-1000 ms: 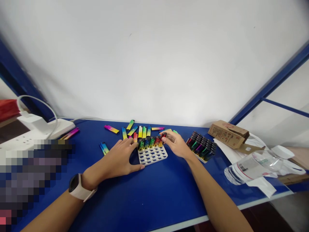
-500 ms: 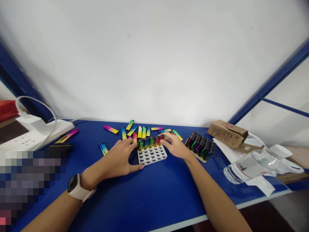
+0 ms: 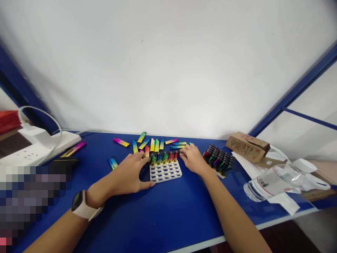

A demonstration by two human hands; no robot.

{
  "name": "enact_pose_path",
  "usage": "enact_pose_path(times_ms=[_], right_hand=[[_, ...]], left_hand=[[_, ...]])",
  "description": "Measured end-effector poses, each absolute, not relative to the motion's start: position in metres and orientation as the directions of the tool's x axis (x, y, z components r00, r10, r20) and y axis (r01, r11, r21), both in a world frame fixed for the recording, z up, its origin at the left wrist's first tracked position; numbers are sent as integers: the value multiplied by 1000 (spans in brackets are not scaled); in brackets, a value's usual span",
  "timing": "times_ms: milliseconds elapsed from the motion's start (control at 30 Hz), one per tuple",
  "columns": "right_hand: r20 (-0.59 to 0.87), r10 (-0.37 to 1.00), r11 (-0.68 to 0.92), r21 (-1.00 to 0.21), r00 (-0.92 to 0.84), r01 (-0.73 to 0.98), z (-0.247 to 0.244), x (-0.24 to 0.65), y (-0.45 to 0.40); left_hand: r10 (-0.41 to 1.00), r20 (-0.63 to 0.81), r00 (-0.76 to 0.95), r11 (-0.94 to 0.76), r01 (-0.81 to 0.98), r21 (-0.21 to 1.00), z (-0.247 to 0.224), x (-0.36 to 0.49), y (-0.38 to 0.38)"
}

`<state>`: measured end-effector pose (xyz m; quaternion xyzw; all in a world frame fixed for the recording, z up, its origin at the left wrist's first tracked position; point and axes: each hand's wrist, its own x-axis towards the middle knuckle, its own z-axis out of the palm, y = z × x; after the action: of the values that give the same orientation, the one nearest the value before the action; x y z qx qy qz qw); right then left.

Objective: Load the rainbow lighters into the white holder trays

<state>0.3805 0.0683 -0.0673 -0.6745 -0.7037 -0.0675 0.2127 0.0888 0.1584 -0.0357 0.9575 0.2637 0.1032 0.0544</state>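
Note:
A white tray with rows of holes [image 3: 165,172] lies on the blue table, its back row filled with upright multicoloured lighters [image 3: 165,157]. My left hand [image 3: 129,174] grips the tray's left side, thumb at the front corner and fingers by the back one. Just right of the tray's back corner, my right hand [image 3: 193,159] has its fingers curled over a lighter [image 3: 182,153], of which only a small end shows. Behind the tray lie several loose lighters [image 3: 157,144], some partly covered by my hands.
A second tray packed with upright lighters [image 3: 219,160] stands to the right. Beyond it are a cardboard box [image 3: 247,146], a plastic bottle [image 3: 276,181] and white paper. On the left lie a power strip [image 3: 28,154] and a black pouch [image 3: 64,163]. A wall rises behind the table.
My right hand has moved right, off the end lighter in the tray's back row, which now stands uncovered. My left hand stays at the tray.

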Motion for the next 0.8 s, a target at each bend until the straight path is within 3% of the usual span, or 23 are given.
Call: enact_pose_path(times_ms=[100,167,267,367,467,567,667,800], right_hand=[[405,913,69,-251,41,965,-63,379,68],[431,895,77,-409,118,909,-60,377,68],[426,851,127,-735,308,666,-55,373,70],[388,818,241,-901,425,360,-49,368,71],[327,839,297,-945,435,138,-44,361,72],[273,867,272,-960,416,63,-41,353,72],[311,863,299,-950,399,94,-42,349,72],[427,826,344,-899,368,270,-41,348,70]], left_hand=[[518,154,842,-854,497,154,-35,89,158],[522,146,840,-851,503,148,-34,90,158],[533,142,834,-844,512,158,-33,91,158],[550,158,820,-832,524,180,-35,93,156],[568,168,806,-822,542,178,-39,96,155],[565,177,806,-825,542,162,-44,97,155],[550,196,812,-835,526,163,-48,97,157],[535,215,817,-844,502,188,-48,95,159]])
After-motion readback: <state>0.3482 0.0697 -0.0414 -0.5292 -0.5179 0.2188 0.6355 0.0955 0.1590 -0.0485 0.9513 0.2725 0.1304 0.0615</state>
